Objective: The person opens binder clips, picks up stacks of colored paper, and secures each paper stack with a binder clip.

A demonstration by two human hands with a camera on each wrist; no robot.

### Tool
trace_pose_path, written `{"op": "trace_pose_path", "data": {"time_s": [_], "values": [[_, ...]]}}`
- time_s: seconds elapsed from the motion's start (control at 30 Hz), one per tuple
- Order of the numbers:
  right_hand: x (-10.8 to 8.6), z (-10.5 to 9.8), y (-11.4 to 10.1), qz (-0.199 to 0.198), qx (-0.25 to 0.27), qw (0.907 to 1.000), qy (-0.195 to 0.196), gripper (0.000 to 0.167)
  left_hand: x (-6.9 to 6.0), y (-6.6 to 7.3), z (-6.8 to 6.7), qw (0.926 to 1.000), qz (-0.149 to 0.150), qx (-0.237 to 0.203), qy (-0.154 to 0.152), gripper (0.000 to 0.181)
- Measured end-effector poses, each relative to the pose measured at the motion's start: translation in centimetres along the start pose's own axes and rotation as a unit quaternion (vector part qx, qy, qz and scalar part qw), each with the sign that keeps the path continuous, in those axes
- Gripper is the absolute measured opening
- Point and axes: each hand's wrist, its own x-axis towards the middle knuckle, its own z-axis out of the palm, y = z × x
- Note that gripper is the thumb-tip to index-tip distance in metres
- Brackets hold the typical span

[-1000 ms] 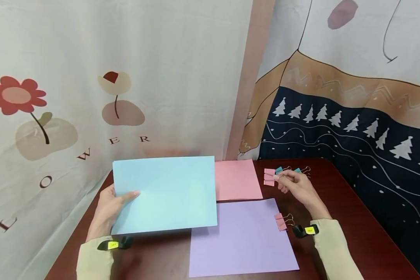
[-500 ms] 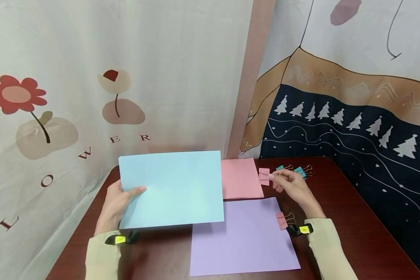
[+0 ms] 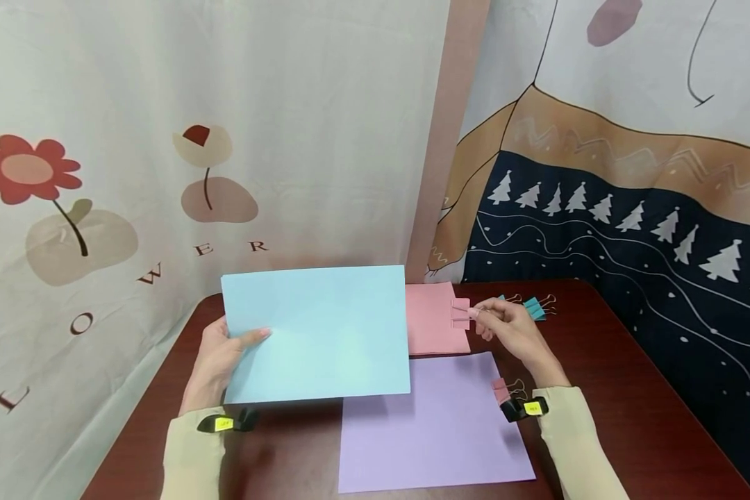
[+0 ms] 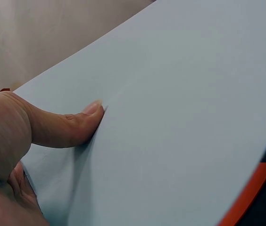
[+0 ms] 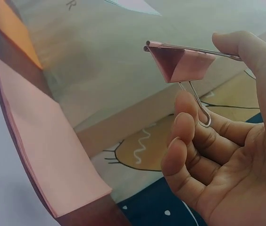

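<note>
Light blue paper (image 3: 315, 333) is held up off the table by my left hand (image 3: 219, 361), its thumb (image 4: 69, 126) flat across the front and the other fingers mostly hidden behind. A curved crease runs from the thumb in the left wrist view. My right hand (image 3: 515, 333) pinches a pink binder clip (image 3: 459, 314) by its wire handles, thumb on one and fingertips against the other. In the right wrist view the clip (image 5: 194, 66) has a gap between its lips, with nothing in it. The clip is apart from the blue paper's right edge.
Purple paper (image 3: 437, 430) lies in front, another pink binder clip (image 3: 500, 391) on its right edge. Behind is pink paper (image 3: 431, 319). Teal binder clips (image 3: 535, 307) sit at the back right. Orange paper (image 5: 16, 32) shows in the right wrist view. Printed curtains (image 3: 325, 139) hang behind the table.
My left hand has carried the blue paper right and slightly up. My right hand has brought the pink clip left, from beside the teal clips to over the pink paper, narrowing the gap.
</note>
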Motion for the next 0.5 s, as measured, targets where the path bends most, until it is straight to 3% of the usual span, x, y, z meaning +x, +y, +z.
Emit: {"op": "trace_pose_path", "data": {"time_s": [0.5], "values": [[0.1,1.1,-0.6,-0.010,0.001,0.9999,-0.012,0.037,-0.3,0.3,0.8,0.9995,-0.002,-0.028,-0.013,0.066]]}}
